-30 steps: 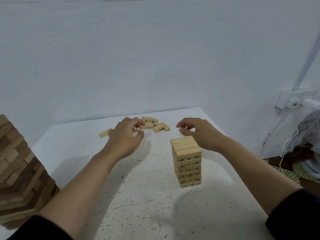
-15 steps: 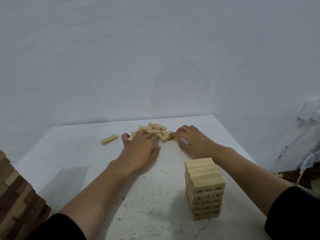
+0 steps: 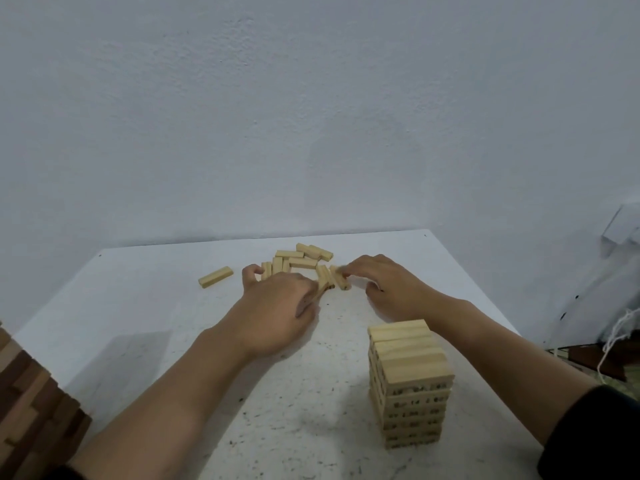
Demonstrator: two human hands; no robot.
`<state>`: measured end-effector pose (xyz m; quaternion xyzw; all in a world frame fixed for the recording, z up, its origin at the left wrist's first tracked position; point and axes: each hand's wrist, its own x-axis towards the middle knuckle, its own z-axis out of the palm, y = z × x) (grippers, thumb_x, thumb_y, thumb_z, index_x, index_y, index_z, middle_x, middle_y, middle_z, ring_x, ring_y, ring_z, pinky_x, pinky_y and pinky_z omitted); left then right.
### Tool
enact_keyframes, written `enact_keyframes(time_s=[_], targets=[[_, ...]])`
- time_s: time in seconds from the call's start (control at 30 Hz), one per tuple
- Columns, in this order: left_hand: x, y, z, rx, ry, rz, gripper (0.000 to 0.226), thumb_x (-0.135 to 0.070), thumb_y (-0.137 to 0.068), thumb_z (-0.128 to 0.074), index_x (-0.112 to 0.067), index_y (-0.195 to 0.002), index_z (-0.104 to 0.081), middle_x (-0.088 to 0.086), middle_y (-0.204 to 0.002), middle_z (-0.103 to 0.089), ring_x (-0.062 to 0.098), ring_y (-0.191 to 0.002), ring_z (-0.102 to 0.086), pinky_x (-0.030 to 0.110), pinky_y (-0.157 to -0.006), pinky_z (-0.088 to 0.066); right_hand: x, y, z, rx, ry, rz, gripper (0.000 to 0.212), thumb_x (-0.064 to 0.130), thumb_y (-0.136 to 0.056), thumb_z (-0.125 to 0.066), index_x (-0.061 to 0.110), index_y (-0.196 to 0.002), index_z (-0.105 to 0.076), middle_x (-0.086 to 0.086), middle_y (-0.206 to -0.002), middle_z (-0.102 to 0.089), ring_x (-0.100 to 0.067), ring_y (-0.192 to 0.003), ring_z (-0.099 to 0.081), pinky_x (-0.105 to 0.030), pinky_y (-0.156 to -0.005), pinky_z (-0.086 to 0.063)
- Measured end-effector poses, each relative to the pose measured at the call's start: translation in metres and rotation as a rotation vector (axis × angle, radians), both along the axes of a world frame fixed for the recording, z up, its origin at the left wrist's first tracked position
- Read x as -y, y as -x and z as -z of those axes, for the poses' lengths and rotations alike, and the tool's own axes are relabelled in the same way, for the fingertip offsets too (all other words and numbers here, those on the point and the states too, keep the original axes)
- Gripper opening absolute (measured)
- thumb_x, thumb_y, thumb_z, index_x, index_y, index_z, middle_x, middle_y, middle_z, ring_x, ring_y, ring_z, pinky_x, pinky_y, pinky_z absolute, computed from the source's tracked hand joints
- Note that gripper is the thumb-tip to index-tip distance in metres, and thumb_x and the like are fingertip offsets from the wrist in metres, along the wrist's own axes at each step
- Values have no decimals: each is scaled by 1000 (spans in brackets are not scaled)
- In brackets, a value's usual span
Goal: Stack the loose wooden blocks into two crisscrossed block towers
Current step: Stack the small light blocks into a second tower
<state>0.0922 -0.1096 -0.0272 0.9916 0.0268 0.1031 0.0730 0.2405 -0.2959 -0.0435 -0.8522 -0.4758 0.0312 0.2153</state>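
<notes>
Loose blocks (image 3: 304,261) are lying heaped at the far middle of the desk (image 3: 138,306), the left hand (image 3: 277,306) curling its fingers (image 3: 301,284) over several and the right hand (image 3: 388,289) pinching one. Right forearm (image 3: 502,341) is passing just beside the pale tower (image 3: 410,382), so a careless pull-back risks toppling it.

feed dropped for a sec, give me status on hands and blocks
Left hand curled over loose blocks, grip unclear. Right hand pinching a block at pile edge. Light tower standing beside right forearm. A lone block lies apart, left of pile.
</notes>
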Motion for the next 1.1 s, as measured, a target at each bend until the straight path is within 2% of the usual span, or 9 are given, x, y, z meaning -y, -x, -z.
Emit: enact_keyframes(time_s=[0.1, 0.2, 0.3, 0.37, 0.5, 0.67, 0.87, 1.0, 1.1], targets=[[-4, 3, -3, 37, 48, -31, 34, -48, -105, -38, -27, -96, -63, -11, -92, -64, 2, -84, -58, 39, -107, -16, -1, 0, -5, 19, 51, -25, 58, -10, -88, -36, 21, -123, -70, 5, -131, -57, -19, -121, -44, -33, -105, -36], [-2, 10, -3, 37, 37, -24, 28, -48, -105, -37, -34, -108, -61, -14, -100, -62, 1, -92, -56, 41, -107, -16, -3, 5, -13, -15, 39, -31, 53, -9, -90, -38, 20, -117, -73, 1, -127, -60, -16, -119, -50, -22, -99, -35], [2, 20, -3, -17, 3, 13, 33, -44, -105, -37, -45, -134, -52, -17, -116, -54, 0, -107, -48, 42, -105, -12, -2, 12, -22, -61, 71, -50, 52, -9, -91, -39, 20, -119, -72, -3, -119, -64, -17, -110, -57, -23, -94, -41], [2, 27, -5, -34, 9, 19, 36, -44, -106, -37, -47, -138, -51, -19, -119, -52, -1, -111, -46, 43, -107, -12, 0, 17, -29, -99, 93, -41, 53, -9, -91, -38, 20, -118, -73, -1, -115, -64, -16, -108, -57, -24, -94, -42], [-4, 43, -12, -40, 69, 26, 30, -41, -105, -41, -45, -124, -64, -16, -108, -60, -2, -106, -50, 43, -107, -17, 3, 27, -45, -237, 137, -25, 55, -7, -89, -38, 27, -109, -77, 10, -109, -66, -15, -105, -59, -33, -97, -48], [-7, 66, -18, -71, 50, 5, 30, -51, -103, -45, -48, -126, -64, -22, -110, -61, -4, -104, -52, 38, -102, -17, 3, 45, -58, -365, 192, -95, 50, -3, -88, -43, 27, -106, -79, 12, -111, -69, -21, -108, -63, -46, -103, -49], [-12, 95, -25, -135, 20, -30, 29, -58, -101, -42, -54, -121, -62, -26, -107, -60, -7, -96, -56, 37, -107, -16, 0, 55, -79, -483, 258, -176, 38, 7, -98, -48, 26, -120, -73, 13, -113, -73, 3, -104, -65, -26, -96, -47], [-13, 108, -30, -88, 48, -61, 29, -62, -98, -44, -51, -119, -62, -27, -107, -60, -12, -88, -52, 37, -109, -18, -1, 58, -98, -426, 222, -169, 27, 19, -103, -50, 27, -117, -71, 14, -116, -71, -2, -105, -66, -39, -99, -50], [-11, 109, -40, 14, 91, -80, 21, -56, -98, -48, -47, -107, -65, -23, -99, -62, -8, -84, -57, 40, -109, -28, -2, 66, -114, -374, 279, -184, 23, 26, -104, -52, 27, -113, -73, 15, -115, -72, 0, -104, -67, -38, -98, -51]])
